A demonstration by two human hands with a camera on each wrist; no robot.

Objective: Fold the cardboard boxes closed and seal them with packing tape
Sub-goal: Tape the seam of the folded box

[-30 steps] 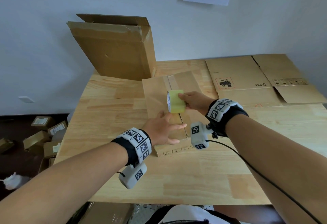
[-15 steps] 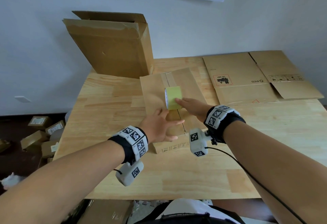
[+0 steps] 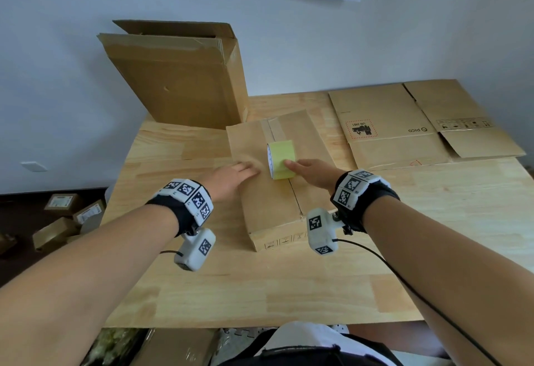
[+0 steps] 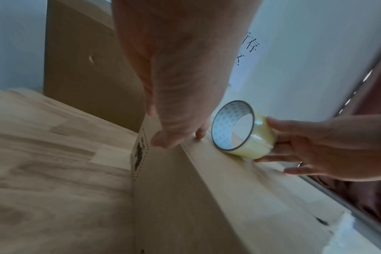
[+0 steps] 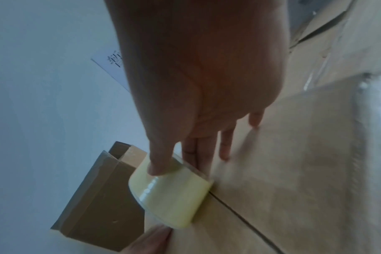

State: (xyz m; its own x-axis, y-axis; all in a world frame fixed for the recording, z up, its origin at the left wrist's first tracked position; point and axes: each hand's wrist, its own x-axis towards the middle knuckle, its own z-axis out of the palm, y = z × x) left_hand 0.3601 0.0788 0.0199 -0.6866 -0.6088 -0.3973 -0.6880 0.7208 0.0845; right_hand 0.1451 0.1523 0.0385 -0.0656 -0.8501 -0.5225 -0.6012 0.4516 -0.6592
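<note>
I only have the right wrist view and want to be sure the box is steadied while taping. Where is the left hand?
Observer: The left hand lies flat on the top of the box, just left of the tape roll.
Operator: Is there tape on the seam beyond the roll?
Observer: Yes. In the head view a tape strip lies along the seam from the roll to the box's far edge.
Operator: How does the roll sit?
Observer: The left wrist view shows it standing on its rim on the box, with its open core facing the left hand. The right hand grips it from the other side.
</note>
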